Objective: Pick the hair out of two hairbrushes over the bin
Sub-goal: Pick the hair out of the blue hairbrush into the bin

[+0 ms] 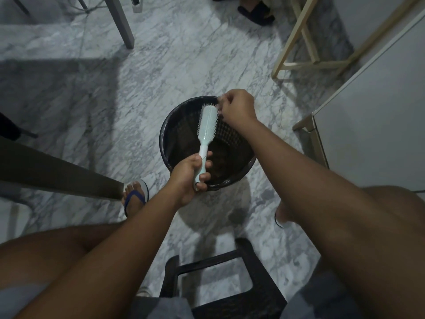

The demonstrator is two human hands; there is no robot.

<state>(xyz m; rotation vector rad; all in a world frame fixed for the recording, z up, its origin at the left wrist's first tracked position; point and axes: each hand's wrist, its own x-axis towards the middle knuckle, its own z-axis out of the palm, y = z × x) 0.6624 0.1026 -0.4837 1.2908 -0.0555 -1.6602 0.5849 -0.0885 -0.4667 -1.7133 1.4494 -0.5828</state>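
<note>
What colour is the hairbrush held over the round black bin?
The plastic hairbrush is pale mint green, nearly white; clearest in the head view.

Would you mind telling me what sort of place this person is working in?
Probably a room in a home: a grey-veined marble floor, a black round plastic bin on it, and pale wooden furniture legs nearby.

Round black plastic bin on grey marble floor, ahead of black plastic stool. Pale mint plastic hairbrush above bin, left hand at handle, right hand at head.
</note>
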